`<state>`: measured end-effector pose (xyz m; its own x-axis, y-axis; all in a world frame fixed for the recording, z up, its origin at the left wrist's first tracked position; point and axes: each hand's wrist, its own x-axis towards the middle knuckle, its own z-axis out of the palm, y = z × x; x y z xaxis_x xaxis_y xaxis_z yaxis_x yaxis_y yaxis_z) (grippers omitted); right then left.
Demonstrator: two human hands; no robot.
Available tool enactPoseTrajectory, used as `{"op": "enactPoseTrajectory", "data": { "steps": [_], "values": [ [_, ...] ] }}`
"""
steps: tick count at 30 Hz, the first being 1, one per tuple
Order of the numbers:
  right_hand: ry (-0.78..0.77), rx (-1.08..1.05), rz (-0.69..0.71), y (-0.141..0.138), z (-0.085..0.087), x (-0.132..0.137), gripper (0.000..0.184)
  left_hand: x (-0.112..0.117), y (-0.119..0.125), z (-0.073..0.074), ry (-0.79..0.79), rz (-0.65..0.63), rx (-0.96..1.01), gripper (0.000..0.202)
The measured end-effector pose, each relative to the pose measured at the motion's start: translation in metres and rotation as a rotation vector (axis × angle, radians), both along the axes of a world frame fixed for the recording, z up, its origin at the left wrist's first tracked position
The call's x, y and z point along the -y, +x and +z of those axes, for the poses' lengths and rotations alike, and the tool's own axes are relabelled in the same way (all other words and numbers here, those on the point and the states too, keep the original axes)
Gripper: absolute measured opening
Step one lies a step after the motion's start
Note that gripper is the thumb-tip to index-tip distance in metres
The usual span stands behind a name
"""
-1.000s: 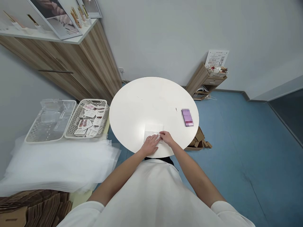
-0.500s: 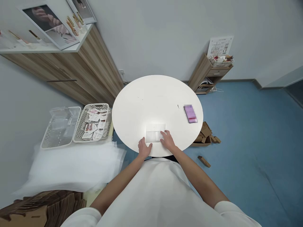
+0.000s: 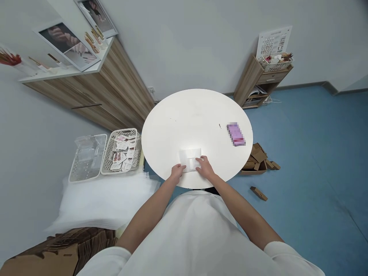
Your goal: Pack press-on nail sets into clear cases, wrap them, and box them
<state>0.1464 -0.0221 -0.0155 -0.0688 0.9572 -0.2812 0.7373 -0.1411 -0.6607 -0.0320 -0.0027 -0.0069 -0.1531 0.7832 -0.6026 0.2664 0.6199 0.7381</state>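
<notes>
A small, folded white foam sheet (image 3: 190,154) lies near the front edge of the white oval table (image 3: 166,138); it looks thin and slightly see-through. My left hand (image 3: 177,171) pinches its near left corner, thumb on top. At the right side, my right hand (image 3: 204,167) grips the folded part with thumb and fingers curled over it. Whether anything lies inside the folds I cannot tell. A purple pixelated item (image 3: 236,134) rests at the table's right side.
To the left, a white basket (image 3: 107,168) of printed packets stands beside a basket of clear plastic pieces (image 3: 86,153). White foam sheets (image 3: 109,199) are piled below them, above flattened cardboard (image 3: 86,245). Right of the table, a cardboard box (image 3: 254,172) and a loose carton (image 3: 258,193) lie on the floor.
My left hand has gone from resting at the sheet's lower left to pinching its corner. The right hand stays at the right side. The view has shifted slightly.
</notes>
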Motion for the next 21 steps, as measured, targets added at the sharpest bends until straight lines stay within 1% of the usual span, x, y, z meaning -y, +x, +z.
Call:
{"op": "enactPoseTrajectory", "data": {
  "steps": [4, 7, 9, 11, 14, 17, 19, 21],
  "values": [
    [0.015, 0.036, 0.015, -0.001, 0.001, -0.002, 0.052, -0.005, 0.009, 0.009, 0.066, -0.150, -0.028, 0.012],
    [-0.004, 0.049, 0.036, -0.002, 0.003, -0.002, 0.052, -0.008, 0.023, 0.014, 0.171, -0.341, -0.155, 0.007],
    [-0.024, 0.040, 0.045, -0.003, 0.003, -0.002, 0.051, -0.009, 0.034, 0.015, 0.224, -0.455, -0.235, 0.005],
    [-0.038, 0.002, 0.043, -0.002, 0.004, -0.002, 0.050, -0.006, 0.042, 0.013, 0.249, -0.506, -0.262, 0.005],
    [-0.058, -0.103, 0.003, 0.000, 0.006, -0.004, 0.045, 0.001, 0.049, 0.010, 0.296, -0.565, -0.290, 0.014],
    [-0.079, -0.188, -0.072, 0.001, 0.007, -0.008, 0.035, 0.014, 0.050, 0.007, 0.366, -0.663, -0.319, 0.028],
    [-0.104, -0.183, -0.122, 0.000, 0.007, -0.011, 0.031, 0.024, 0.049, 0.007, 0.426, -0.738, -0.319, 0.034],
    [-0.123, -0.138, -0.165, -0.002, 0.005, -0.013, 0.030, 0.033, 0.048, 0.008, 0.492, -0.799, -0.299, 0.035]
  ]
}}
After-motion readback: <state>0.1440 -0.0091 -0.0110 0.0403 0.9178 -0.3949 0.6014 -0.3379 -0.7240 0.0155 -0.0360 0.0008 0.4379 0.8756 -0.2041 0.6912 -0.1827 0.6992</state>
